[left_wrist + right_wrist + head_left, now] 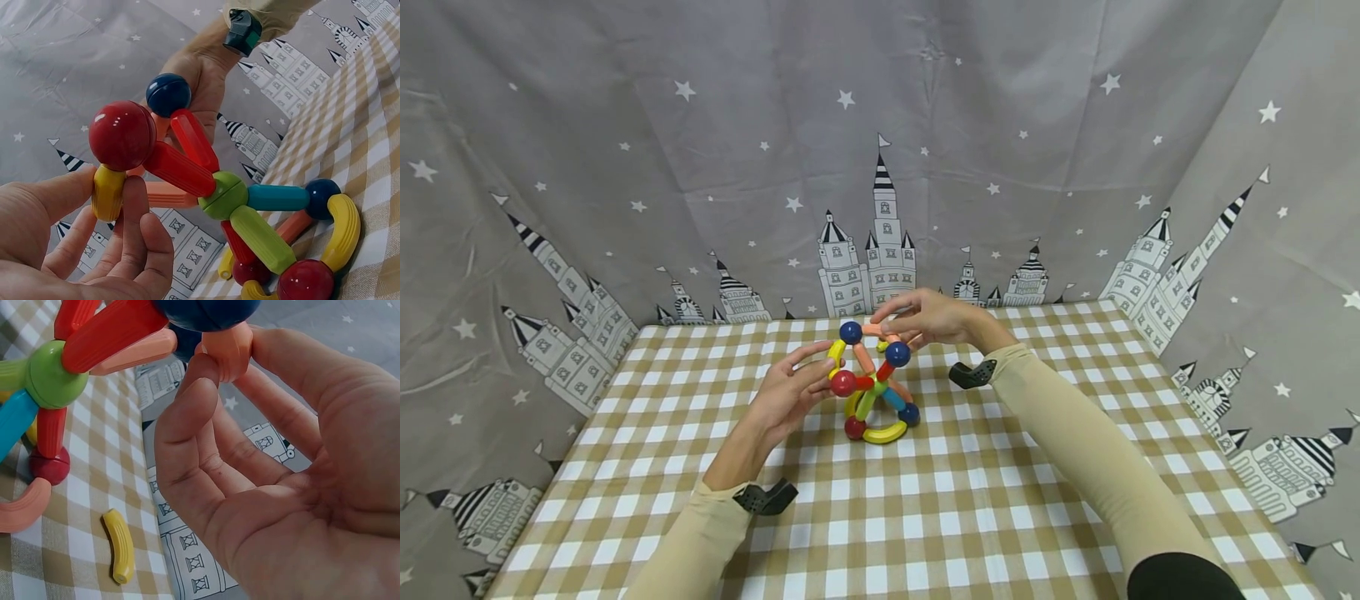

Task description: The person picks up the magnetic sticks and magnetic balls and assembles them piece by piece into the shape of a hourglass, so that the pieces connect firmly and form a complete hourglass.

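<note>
A construction of magnetic sticks and balls stands on the table, built round a green ball (223, 195). Red, blue, green and orange straight sticks run out from that centre to red and dark blue balls. My left hand (782, 396) pinches a yellow curved stick (108, 194) between thumb and fingers, right below the large red ball (122, 134) in the left wrist view. At the upper far side, my right hand (943, 317) pinches an orange curved stick (228, 353) beside a dark blue ball (209, 311). Yellow and orange curved sticks join the lower balls near the tablecloth.
A loose yellow curved stick (119, 547) lies on the tablecloth behind the construction. The brown and white checked tablecloth (1000, 500) reaches back to a grey curtain (1000, 108) printed with castles and stars, which also hangs along both sides.
</note>
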`<state>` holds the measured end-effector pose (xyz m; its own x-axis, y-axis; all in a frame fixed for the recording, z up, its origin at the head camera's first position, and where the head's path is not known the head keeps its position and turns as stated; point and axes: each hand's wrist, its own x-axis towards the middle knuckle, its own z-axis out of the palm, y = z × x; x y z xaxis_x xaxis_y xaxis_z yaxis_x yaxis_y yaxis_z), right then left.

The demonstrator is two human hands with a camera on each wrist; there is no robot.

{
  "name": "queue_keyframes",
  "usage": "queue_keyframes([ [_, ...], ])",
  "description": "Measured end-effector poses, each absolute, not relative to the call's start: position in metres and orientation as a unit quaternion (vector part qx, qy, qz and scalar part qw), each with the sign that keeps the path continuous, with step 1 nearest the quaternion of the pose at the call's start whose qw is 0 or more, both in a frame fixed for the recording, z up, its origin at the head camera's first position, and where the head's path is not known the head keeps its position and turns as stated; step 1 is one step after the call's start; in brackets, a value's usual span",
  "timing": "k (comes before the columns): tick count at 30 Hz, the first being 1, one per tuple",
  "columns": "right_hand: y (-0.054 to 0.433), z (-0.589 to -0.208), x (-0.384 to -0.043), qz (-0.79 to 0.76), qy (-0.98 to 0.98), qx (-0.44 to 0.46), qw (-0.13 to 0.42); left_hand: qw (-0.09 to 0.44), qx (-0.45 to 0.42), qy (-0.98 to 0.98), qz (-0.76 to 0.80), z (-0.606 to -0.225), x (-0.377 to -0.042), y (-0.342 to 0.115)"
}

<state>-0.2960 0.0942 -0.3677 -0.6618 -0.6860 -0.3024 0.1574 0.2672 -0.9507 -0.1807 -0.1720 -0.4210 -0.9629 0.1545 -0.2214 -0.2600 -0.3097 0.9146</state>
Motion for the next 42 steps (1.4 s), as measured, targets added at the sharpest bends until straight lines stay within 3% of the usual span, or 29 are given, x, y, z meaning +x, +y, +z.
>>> queue_keyframes([
  [16,0.099,-0.374,-0.297,-0.575,0.712,-0.203,0.349,0.131,-0.056,0.572,0.807,-0.42,-0.179,-0.171],
  [19,0.101,-0.378,-0.3,-0.575,0.726,-0.204,0.317,0.132,-0.054,0.571,0.808,-0.42,-0.179,-0.171],
  [29,0.095,-0.411,-0.312,-0.448,0.848,-0.251,0.13,0.126,-0.048,0.568,0.812,-0.42,-0.176,-0.17],
  [38,0.083,-0.449,-0.325,-0.415,0.877,-0.231,0.079,0.12,-0.059,0.571,0.81,-0.419,-0.171,-0.167],
  [42,0.08,-0.46,-0.326,-0.415,0.876,-0.228,0.088,0.117,-0.067,0.574,0.808,-0.419,-0.169,-0.167],
])
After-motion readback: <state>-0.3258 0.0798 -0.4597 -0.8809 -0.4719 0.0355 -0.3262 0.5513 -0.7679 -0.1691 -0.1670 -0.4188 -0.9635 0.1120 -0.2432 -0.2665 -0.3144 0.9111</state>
